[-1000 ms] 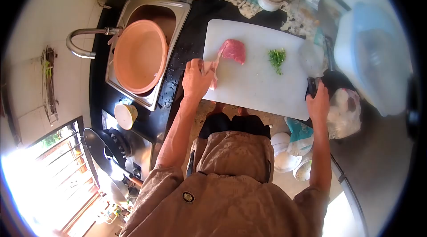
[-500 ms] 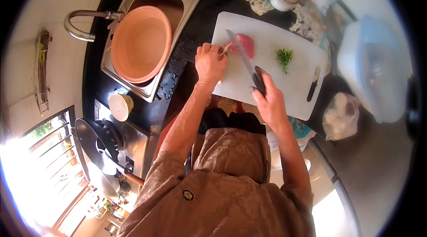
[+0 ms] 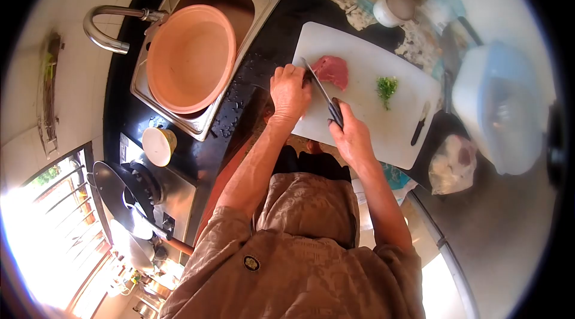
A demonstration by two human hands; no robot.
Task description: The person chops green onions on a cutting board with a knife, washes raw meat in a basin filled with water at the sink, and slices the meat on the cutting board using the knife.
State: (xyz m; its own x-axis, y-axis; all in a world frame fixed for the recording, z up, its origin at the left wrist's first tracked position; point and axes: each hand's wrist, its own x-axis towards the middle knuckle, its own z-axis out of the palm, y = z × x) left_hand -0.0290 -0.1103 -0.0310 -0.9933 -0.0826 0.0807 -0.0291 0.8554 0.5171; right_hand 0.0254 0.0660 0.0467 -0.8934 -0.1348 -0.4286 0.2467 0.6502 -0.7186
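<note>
My right hand (image 3: 352,133) is wrapped round the black handle of a kitchen knife (image 3: 325,92). The blade points up and left, its tip between my left fingers and a red piece of meat (image 3: 332,71) lying on the white cutting board (image 3: 353,112). My left hand (image 3: 290,94) is closed at the board's left edge, fingertips beside the blade. A pale strip of meat showed in those fingers a moment ago; now they mostly hide it. Chopped greens (image 3: 387,88) lie in a small heap right of the meat.
A second knife (image 3: 418,132) rests at the board's right side. Beyond it are a plastic bag (image 3: 453,166) and a pale blue container (image 3: 500,109). Leftward, an orange basin (image 3: 190,58) sits in the steel sink (image 3: 263,4), with a cup (image 3: 159,146) and pan (image 3: 114,184) nearer me.
The knife has been drawn back and lower, toward my left fingers, off the meat's top. My left hand has shifted slightly down and right. The whole view has moved a little.
</note>
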